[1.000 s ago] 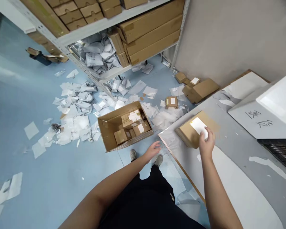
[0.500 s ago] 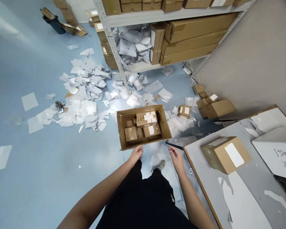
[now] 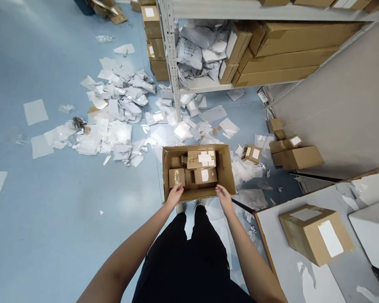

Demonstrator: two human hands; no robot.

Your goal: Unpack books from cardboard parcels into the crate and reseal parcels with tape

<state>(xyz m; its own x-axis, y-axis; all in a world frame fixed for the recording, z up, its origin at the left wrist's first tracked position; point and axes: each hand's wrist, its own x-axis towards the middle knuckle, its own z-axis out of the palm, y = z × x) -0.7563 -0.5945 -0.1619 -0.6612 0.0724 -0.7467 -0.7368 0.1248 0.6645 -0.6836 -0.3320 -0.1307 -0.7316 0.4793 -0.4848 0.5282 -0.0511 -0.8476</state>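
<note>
An uncovered cardboard box [image 3: 225, 173] stands in front of my feet, with several smaller cartons inside. One carton with white labels [image 3: 192, 160] lies at the back, a second labelled one [image 3: 202, 176] just in front of it, and a small taped carton [image 3: 174, 174] at the left. My left hand [image 3: 174, 195] appears over the box's near rim at the left, fingers slightly curled and apart, holding nothing. Over the near right part of the rim, my right hand [image 3: 224, 198] is also empty, its fingers loosely bent. Contact with the rim cannot be made out.
Paper and plastic scraps [image 3: 120, 130] litter the floor left of and behind the box. A loaded shelf [image 3: 205, 84] rises beyond. At the right, a table [image 3: 271, 223] bears a taped carton [image 3: 322, 235]; small boxes [image 3: 303, 159] sit by the wall.
Both hands have moved forward, from just short of the box to over its near rim. My view has shifted, and both feet now show below the box.
</note>
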